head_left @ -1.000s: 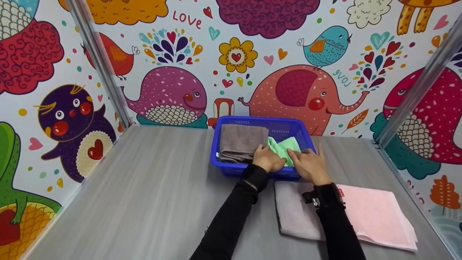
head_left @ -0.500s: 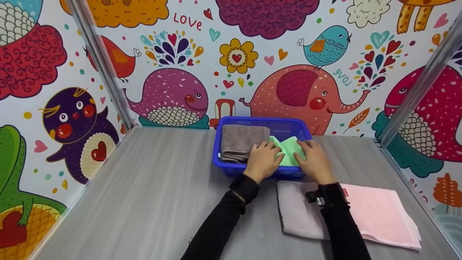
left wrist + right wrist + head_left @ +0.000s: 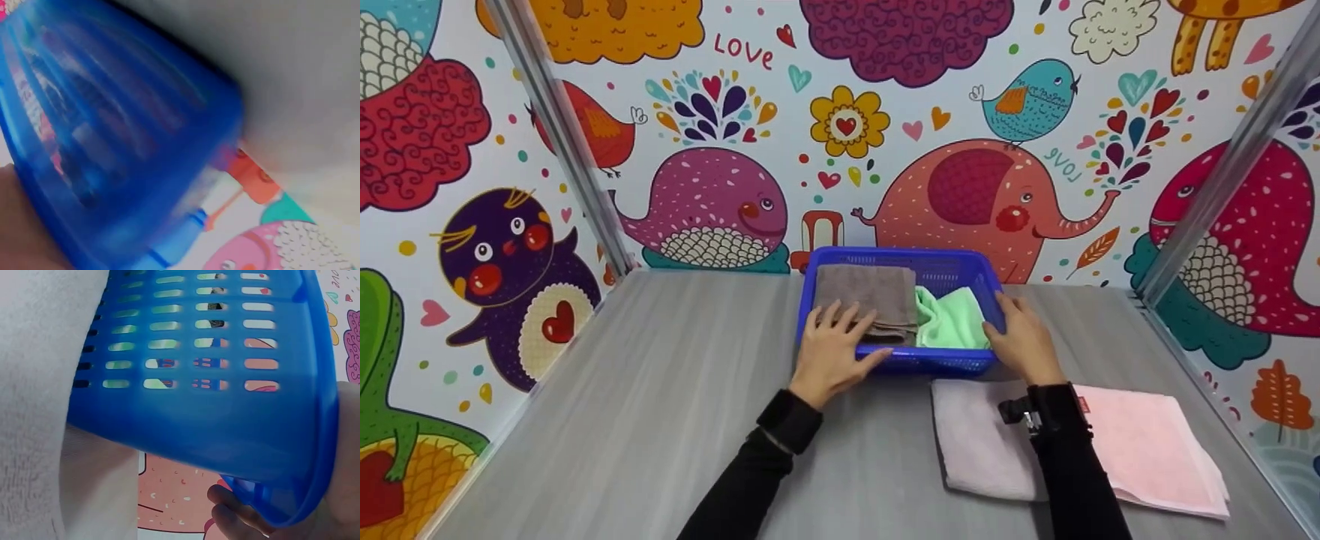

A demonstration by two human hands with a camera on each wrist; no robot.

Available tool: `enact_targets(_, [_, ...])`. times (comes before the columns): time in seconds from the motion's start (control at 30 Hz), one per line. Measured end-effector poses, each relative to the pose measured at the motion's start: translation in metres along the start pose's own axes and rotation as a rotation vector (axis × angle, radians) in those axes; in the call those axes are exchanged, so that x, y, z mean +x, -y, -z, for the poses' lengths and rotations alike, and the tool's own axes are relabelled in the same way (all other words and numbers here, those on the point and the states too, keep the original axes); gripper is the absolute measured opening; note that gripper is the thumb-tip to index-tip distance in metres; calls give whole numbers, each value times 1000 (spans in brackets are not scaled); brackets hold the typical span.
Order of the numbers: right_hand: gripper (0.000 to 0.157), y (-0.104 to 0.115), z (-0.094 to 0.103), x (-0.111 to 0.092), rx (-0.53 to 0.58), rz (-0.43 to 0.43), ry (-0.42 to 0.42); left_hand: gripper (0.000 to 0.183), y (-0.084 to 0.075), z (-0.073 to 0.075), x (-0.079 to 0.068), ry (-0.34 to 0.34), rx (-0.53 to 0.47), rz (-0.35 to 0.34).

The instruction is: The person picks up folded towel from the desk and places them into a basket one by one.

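Note:
A blue plastic basket (image 3: 930, 360) stands near the back wall. Inside it, a folded brown towel (image 3: 862, 292) fills the left side and a crumpled light green towel (image 3: 956, 319) the right. My left hand (image 3: 832, 352) is spread over the front left rim, its fingertips overlapping the brown towel. At the right end, my right hand (image 3: 1024, 341) grips the rim, thumb on the inner side. In the right wrist view, its curled fingers (image 3: 230, 512) show beneath the rim. The basket's side (image 3: 112, 140) appears blurred in the left wrist view.
A folded pink and pale lilac-grey towel (image 3: 1147, 450) lies on the grey table (image 3: 660, 420) in front of the basket, partly under the right forearm. Behind the basket rises a cartoon-printed wall (image 3: 960, 187), with metal posts (image 3: 559, 142) at the corners.
Both hands have come off the green towel. My left hand has moved left to the basket's front left, my right hand outward to its right rim. The green towel lies more in view.

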State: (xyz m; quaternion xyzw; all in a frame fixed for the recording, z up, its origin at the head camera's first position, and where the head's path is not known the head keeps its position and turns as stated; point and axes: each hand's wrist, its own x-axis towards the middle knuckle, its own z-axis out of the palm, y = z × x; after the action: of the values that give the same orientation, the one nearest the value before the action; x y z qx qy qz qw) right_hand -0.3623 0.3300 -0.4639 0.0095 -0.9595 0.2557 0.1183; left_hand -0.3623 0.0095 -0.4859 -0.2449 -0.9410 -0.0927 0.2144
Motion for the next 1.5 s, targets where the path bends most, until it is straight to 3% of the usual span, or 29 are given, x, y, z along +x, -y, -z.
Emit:
enact_targets(0.27, [67,-6,15,-14,-33,-24,43,76,7,-3,1,73,-48,5])
enact_targets(0.4, [70,-3,38,-34,-75,-60,88,75,6,-2,2,89,-56,16])
enact_targets(0.53, [73,0,53,-62,-122,-12,113,75,7,2,0,123,-74,43])
enact_targets(0.63, [71,-7,57,-80,-117,33,200,76,6,3,1,138,-78,46])
enact_targets(0.77, [82,-20,60,-91,-73,40,333,77,5,1,3,146,-68,45])
enact_targets(0.9, [77,-24,58,-93,-37,28,343,77,8,1,2,151,-75,46])
enact_targets(1.0, [70,-24,47,-91,-69,49,373,76,11,4,0,151,-84,55])
enact_targets(1.17, [65,-25,29,-88,-184,217,388,75,13,7,-1,134,-86,61])
enact_targets(1.3, [63,-28,22,-88,-225,267,374,77,13,6,-2,147,-96,56])
enact_targets(1.5, [62,-24,14,-91,-180,359,389,76,8,4,1,146,-102,48])
